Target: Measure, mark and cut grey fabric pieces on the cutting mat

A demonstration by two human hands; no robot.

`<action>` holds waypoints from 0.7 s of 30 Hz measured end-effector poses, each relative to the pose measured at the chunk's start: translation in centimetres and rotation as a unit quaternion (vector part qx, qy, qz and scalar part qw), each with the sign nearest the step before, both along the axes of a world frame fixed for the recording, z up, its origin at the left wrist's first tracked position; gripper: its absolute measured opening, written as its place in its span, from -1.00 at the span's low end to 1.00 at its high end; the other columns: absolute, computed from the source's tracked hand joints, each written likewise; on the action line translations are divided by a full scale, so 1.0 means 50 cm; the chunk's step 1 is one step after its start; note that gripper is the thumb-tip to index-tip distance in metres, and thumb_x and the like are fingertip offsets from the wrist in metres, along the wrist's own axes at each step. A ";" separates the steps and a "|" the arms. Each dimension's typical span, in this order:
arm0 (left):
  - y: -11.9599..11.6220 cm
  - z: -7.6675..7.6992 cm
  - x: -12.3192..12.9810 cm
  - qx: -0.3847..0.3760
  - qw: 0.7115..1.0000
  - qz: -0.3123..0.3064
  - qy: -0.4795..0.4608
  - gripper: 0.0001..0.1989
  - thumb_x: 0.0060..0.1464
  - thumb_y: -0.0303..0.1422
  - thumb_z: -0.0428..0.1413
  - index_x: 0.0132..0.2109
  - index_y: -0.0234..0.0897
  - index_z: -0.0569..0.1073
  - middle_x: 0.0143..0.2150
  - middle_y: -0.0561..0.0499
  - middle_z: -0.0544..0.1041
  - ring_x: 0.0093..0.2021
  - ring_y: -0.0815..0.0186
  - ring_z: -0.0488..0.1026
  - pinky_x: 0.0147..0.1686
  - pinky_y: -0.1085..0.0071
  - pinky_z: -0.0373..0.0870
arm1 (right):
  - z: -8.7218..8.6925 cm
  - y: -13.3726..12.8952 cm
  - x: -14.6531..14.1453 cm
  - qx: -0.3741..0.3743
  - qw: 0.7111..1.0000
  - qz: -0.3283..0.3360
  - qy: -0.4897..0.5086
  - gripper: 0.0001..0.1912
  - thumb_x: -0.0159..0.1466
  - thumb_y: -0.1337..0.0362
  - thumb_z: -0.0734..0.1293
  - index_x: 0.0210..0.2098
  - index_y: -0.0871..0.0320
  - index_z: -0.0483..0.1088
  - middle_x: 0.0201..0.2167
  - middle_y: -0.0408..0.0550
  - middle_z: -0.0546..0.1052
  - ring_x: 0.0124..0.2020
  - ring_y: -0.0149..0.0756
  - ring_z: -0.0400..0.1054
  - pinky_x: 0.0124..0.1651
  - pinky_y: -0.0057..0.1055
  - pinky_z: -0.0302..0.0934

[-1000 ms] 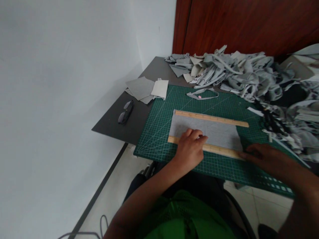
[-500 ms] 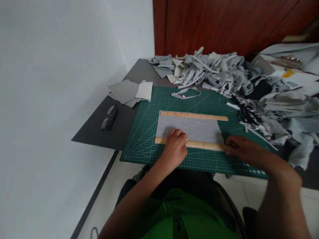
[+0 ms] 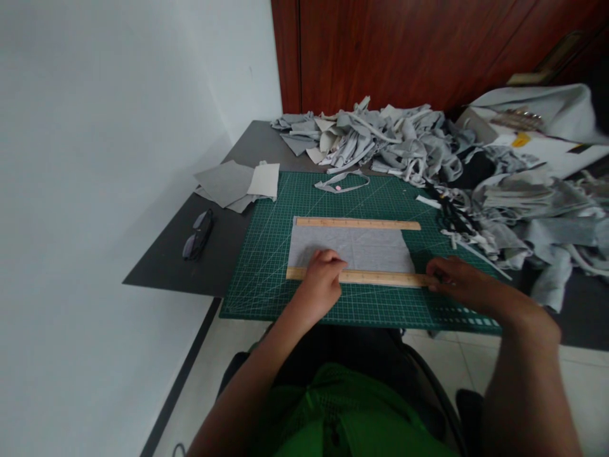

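Crosswise, nearer ruler [image 3: 380, 278], long axis left-to-right

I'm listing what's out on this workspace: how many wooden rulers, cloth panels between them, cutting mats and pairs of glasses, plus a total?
Wooden rulers: 2
Grey cloth panel between the rulers: 1 visible
Green cutting mat: 1
Pair of glasses: 1
Total: 5

Dark table [image 3: 162, 273]: green cutting mat [image 3: 257, 279], eyeglasses [image 3: 204, 235], flat gray pieces [image 3: 226, 181], fabric heap [image 3: 399, 136] behind.
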State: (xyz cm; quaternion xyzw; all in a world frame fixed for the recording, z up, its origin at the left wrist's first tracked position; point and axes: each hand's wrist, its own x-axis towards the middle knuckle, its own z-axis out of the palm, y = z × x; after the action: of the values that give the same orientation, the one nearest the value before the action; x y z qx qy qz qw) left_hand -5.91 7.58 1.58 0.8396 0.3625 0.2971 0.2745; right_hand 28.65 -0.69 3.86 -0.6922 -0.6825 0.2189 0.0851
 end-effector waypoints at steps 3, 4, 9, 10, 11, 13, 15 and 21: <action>-0.004 0.002 0.006 0.025 0.999 0.006 0.026 -0.70 0.20 -0.68 0.03 -0.22 -0.26 0.59 -0.15 -0.05 0.52 -0.05 0.17 0.42 0.03 0.16 0.42 | 0.003 0.007 -0.002 -0.004 1.000 -0.006 0.006 -0.85 0.25 0.13 0.30 -0.27 0.00 0.48 -0.31 -0.07 0.52 -0.26 -0.16 0.43 -0.17 -0.27 0.35; -0.003 0.002 0.007 0.026 0.999 0.004 0.026 -0.72 0.21 -0.66 0.05 -0.23 -0.26 0.59 -0.15 -0.04 0.51 -0.06 0.17 0.42 0.03 0.17 0.41 | 0.005 0.009 -0.004 -0.003 1.000 -0.009 0.006 -0.84 0.25 0.12 0.30 -0.28 0.00 0.48 -0.31 -0.07 0.51 -0.27 -0.17 0.42 -0.18 -0.27 0.35; 0.003 0.006 0.006 0.020 1.000 -0.005 0.024 -0.77 0.25 -0.62 0.08 -0.25 -0.27 0.57 -0.17 -0.02 0.50 -0.07 0.20 0.42 0.05 0.17 0.38 | 0.015 0.010 -0.008 -0.017 1.000 -0.014 0.006 -0.86 0.19 0.16 0.32 -0.30 0.02 0.46 -0.34 -0.08 0.50 -0.33 -0.21 0.39 -0.22 -0.30 0.32; 0.003 0.007 0.006 0.019 1.000 -0.006 0.025 -0.76 0.26 -0.62 0.08 -0.25 -0.26 0.57 -0.17 -0.01 0.50 -0.07 0.20 0.42 0.05 0.17 0.38 | 0.015 0.008 -0.006 -0.020 1.000 -0.012 0.011 -0.85 0.17 0.16 0.33 -0.28 0.02 0.47 -0.33 -0.08 0.50 -0.32 -0.21 0.39 -0.22 -0.31 0.32; 0.003 0.007 0.005 0.018 0.999 -0.006 0.026 -0.76 0.26 -0.62 0.08 -0.25 -0.25 0.57 -0.17 -0.01 0.50 -0.07 0.20 0.42 0.05 0.18 0.38 | 0.015 0.007 -0.002 -0.019 1.000 -0.010 0.017 -0.84 0.17 0.17 0.33 -0.25 0.02 0.47 -0.32 -0.09 0.51 -0.31 -0.21 0.39 -0.22 -0.31 0.32; 0.003 0.008 0.004 0.020 0.999 -0.008 0.030 -0.75 0.26 -0.63 0.07 -0.22 -0.24 0.58 -0.15 -0.01 0.50 -0.06 0.20 0.42 0.05 0.17 0.39 | 0.013 0.004 0.008 -0.014 0.999 -0.015 0.026 -0.80 0.16 0.16 0.34 -0.22 0.01 0.48 -0.30 -0.09 0.51 -0.28 -0.20 0.40 -0.19 -0.30 0.33; 0.002 0.007 0.003 0.028 0.999 -0.013 0.034 -0.72 0.25 -0.65 0.06 -0.18 -0.23 0.59 -0.12 -0.01 0.50 -0.05 0.19 0.41 0.05 0.17 0.39 | 0.012 0.004 0.016 -0.016 0.999 -0.020 0.032 -0.78 0.16 0.16 0.35 -0.19 0.00 0.48 -0.29 -0.09 0.51 -0.28 -0.20 0.39 -0.19 -0.29 0.33; 0.002 0.002 0.004 0.045 0.998 -0.009 0.036 -0.68 0.21 -0.69 0.06 -0.19 -0.21 0.60 -0.13 0.00 0.50 -0.06 0.18 0.39 0.02 0.17 0.40 | 0.029 0.007 0.012 -0.033 0.998 -0.018 0.042 -0.82 0.17 0.18 0.32 -0.23 0.01 0.48 -0.35 -0.11 0.50 -0.31 -0.19 0.38 -0.22 -0.30 0.29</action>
State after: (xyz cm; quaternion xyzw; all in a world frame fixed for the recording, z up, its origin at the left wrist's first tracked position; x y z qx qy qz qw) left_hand -5.71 7.70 1.68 0.8645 0.3509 0.2801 0.2258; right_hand 29.27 -0.35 5.31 -0.6967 -0.6585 0.2683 0.0950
